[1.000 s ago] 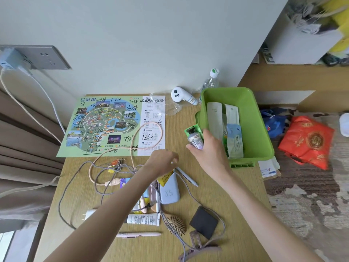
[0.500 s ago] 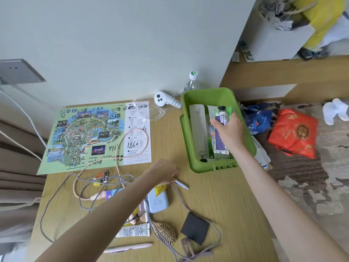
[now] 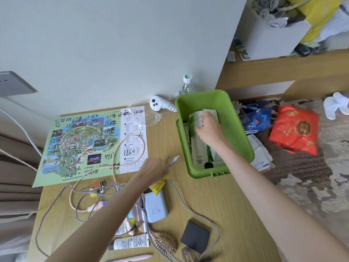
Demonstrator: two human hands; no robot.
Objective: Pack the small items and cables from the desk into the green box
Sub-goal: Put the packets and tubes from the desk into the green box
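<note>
Head view: we find the green box (image 3: pixel 238 133) at the desk's (image 3: pixel 217 195) right edge, its near wall apart from the cables (image 3: pixel 190 206). Our right hand (image 3: pixel 209 132) lies inside on the packets (image 3: pixel 198 156); blur hides any grip. Our left hand (image 3: pixel 154 172) pinches a white pen (image 3: pixel 173 160) beside the map (image 3: pixel 85 144). Bare desktop separates pen and box.

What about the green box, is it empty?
Not empty. Flat packets lie inside the box, and the right hand reaches in among them.

Blur smears the right hand (image 3: pixel 209 131) in the green box (image 3: pixel 234 133); the left hand (image 3: pixel 154 170) hides its grip on the pen (image 3: pixel 174 161).
</note>
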